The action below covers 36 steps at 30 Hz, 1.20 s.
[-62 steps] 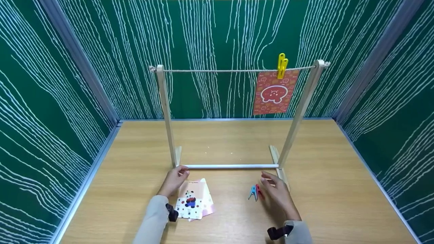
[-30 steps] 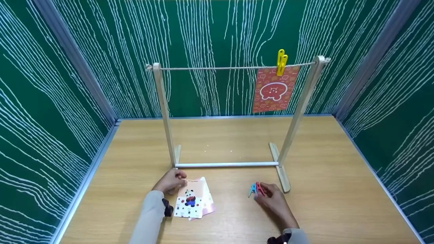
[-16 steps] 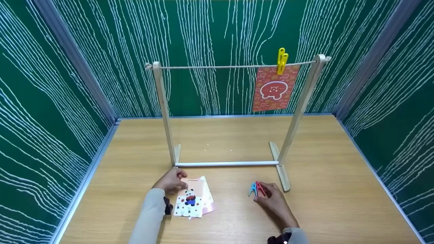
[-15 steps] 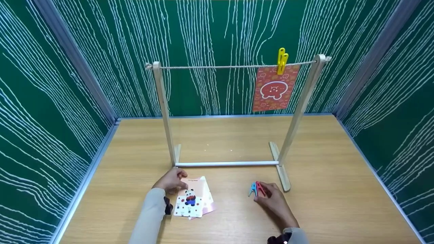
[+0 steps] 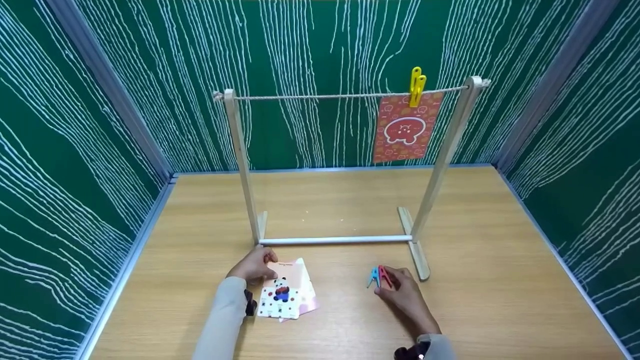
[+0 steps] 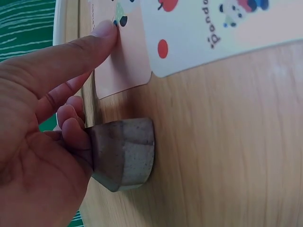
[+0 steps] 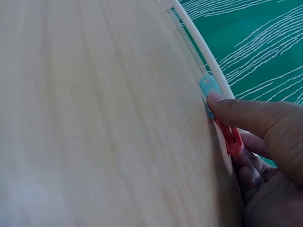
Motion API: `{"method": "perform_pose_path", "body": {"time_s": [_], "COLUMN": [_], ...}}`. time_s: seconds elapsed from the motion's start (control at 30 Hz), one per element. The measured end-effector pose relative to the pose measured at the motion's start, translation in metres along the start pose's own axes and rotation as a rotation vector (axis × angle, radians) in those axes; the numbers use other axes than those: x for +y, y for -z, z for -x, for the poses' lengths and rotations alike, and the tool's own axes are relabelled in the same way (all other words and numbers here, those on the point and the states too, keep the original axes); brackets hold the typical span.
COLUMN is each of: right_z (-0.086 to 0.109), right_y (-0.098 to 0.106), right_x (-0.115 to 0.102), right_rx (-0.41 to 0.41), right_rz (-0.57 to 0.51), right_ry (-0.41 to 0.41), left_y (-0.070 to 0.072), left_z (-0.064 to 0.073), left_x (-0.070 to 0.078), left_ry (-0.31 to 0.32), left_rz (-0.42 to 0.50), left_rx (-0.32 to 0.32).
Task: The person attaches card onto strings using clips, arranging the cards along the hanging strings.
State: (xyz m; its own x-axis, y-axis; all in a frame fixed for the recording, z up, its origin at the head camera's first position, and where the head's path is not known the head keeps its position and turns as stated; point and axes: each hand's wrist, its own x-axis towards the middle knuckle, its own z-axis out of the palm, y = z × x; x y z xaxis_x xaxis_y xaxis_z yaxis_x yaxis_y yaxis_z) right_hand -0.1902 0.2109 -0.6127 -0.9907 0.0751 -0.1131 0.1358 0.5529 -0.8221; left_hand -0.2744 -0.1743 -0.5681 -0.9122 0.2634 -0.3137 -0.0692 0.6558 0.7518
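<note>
My left hand (image 5: 254, 264) pinches the upper left of a peach-and-white panda card (image 5: 279, 306); in the left wrist view the thumb lies over its peach part (image 6: 125, 68) while the fingers are partly hidden behind it. A pinkish card (image 5: 307, 297) lies partly under the panda card. To the right, my right hand (image 5: 404, 295) pinches a red clothespin (image 5: 384, 276). A blue clothespin (image 5: 373, 276) is right beside the red one, and in the right wrist view my thumb tip overlaps the blue clothespin (image 7: 208, 84).
Behind the hands stands a wooden rack (image 5: 442, 160) with a rope (image 5: 310, 96) strung across its top. From the rope hangs a red card (image 5: 402, 145), clipped by a yellow clothespin (image 5: 417, 87). A white rod (image 5: 335, 240) joins the rack's feet. The left foot (image 6: 128, 151) is near my left hand.
My right hand has come down to the left and taken hold of the red clothespin. My left hand has moved slightly onto the panda card's upper left. The view has tilted a little.
</note>
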Motion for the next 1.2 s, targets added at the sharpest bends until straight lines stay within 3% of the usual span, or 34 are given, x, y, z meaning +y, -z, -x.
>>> {"method": "perform_pose_path", "body": {"time_s": [0.27, 0.47, 0.8, 1.0, 1.2], "right_z": [0.002, 0.002, 0.0, 0.003, 0.004], "right_y": [-0.002, -0.003, -0.005, 0.001, 0.005], "right_x": [-0.001, -0.003, -0.005, -0.002, -0.001], "right_rx": [0.062, 0.066, 0.041, 0.038, 0.051], "right_rz": [0.012, 0.004, 0.012, 0.025, -0.016], "right_ry": [0.077, 0.056, -0.006, -0.058, -0.059], "left_y": [0.001, 0.001, 0.001, -0.002, -0.002], "left_z": [0.002, -0.001, -0.001, -0.001, -0.001], "left_x": [0.003, 0.003, 0.001, 0.003, 0.004], "left_ry": [-0.044, -0.001, 0.013, -0.015, -0.049], "left_rz": [-0.021, -0.025, -0.024, -0.034, -0.042], "left_rx": [0.012, 0.022, 0.02, -0.002, 0.009]}}
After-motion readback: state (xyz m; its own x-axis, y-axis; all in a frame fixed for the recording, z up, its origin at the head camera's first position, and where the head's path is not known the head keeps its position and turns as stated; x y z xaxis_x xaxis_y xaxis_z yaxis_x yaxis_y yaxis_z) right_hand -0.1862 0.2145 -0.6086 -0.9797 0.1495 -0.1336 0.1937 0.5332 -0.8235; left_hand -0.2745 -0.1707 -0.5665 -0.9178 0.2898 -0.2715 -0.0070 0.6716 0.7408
